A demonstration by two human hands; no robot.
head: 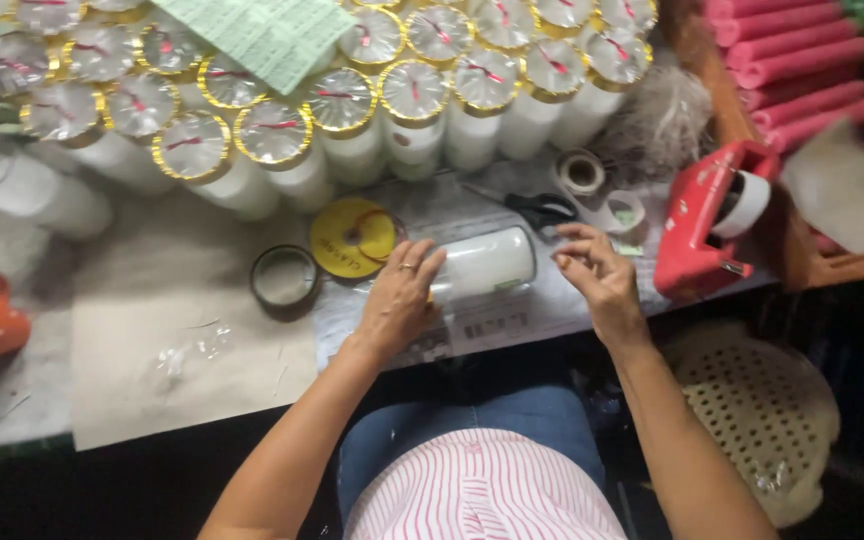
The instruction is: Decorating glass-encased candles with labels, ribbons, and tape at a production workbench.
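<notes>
Left hand (399, 297): flat over the white candle (482, 264) lying mid-frame, holding it
Right hand (597, 275): fingers pinched narrow at candle's right end

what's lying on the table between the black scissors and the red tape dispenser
In the head view, two tape rolls lie between the scissors and the red tape dispenser: a small roll farther back and a white roll nearer the dispenser.
</notes>
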